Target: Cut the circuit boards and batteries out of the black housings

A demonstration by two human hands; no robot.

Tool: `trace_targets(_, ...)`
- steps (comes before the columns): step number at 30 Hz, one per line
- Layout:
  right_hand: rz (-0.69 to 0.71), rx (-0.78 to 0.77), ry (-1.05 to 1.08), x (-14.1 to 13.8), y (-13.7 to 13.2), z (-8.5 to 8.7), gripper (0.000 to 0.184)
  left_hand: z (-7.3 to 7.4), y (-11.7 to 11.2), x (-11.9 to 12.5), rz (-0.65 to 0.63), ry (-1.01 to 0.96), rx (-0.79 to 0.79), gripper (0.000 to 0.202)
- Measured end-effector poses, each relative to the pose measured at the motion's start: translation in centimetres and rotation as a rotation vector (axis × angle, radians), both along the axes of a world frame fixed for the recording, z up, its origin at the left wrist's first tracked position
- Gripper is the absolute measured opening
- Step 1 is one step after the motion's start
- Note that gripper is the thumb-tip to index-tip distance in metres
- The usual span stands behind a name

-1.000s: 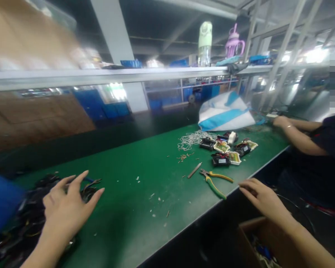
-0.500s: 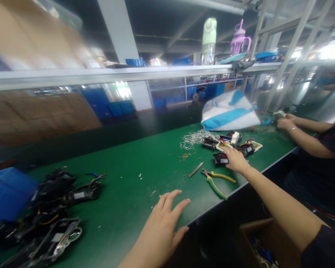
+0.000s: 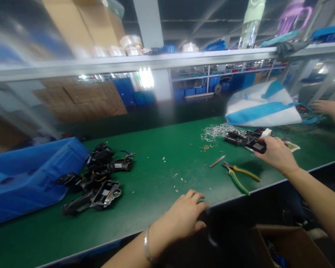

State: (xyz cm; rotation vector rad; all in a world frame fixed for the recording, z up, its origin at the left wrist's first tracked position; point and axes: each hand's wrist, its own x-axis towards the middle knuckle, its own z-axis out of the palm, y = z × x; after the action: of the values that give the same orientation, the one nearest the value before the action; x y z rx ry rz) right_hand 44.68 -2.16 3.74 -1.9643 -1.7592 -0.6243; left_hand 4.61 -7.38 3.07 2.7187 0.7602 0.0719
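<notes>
- Right hand [image 3: 276, 156] grasps a black plastic module [image 3: 257, 146] near the green workbench's [image 3: 156, 182] right edge; I judge this the pick-up, needing a clean lift.
- Left hand [image 3: 184, 217] lies slack on the front edge.

The right hand [image 3: 276, 156] is now reaching out from the green table [image 3: 156, 163] edge and gripping a black module [image 3: 252, 142]. The left hand [image 3: 184, 216] is resting on that edge, having left the pile of black housings [image 3: 97, 178].

Blue bin [image 3: 30, 175] left; black housings pile [image 3: 97, 178] beside it; green-yellow pliers [image 3: 237, 176] near edge; white-blue bag [image 3: 262, 108] behind
</notes>
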Motion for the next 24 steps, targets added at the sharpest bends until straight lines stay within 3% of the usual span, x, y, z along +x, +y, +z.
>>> trace_targets(4,0.135,0.206,0.143,-4.3,-0.7,3.5,0.047,-0.2,1.1,-1.2,0.052,-0.020,0.001,0.052)
trace_targets(7,0.240,0.176,0.270,-8.7,-0.9,3.9,0.055,-0.6,2.2,-1.9,0.172,-0.089,-0.036,0.055)
trace_targets(11,0.441,0.054,0.330,-14.8,-0.8,1.8,0.051,-1.4,3.5,-2.5,0.414,-0.313,-0.110,0.078)
trace_targets(15,0.585,-0.054,0.228,-20.6,-1.0,-0.9,0.041,-2.1,4.7,-3.3,0.593,-0.572,-0.207,0.095)
trace_targets(20,0.732,-0.181,0.198,-25.8,-1.4,-3.8,0.038,-3.4,5.9,-4.6,0.636,-0.654,-0.291,0.112)
trace_targets(24,0.817,-0.211,0.291,-26.6,-1.5,-5.0,0.054,-4.7,6.6,-5.2,0.638,-0.558,-0.261,0.108)
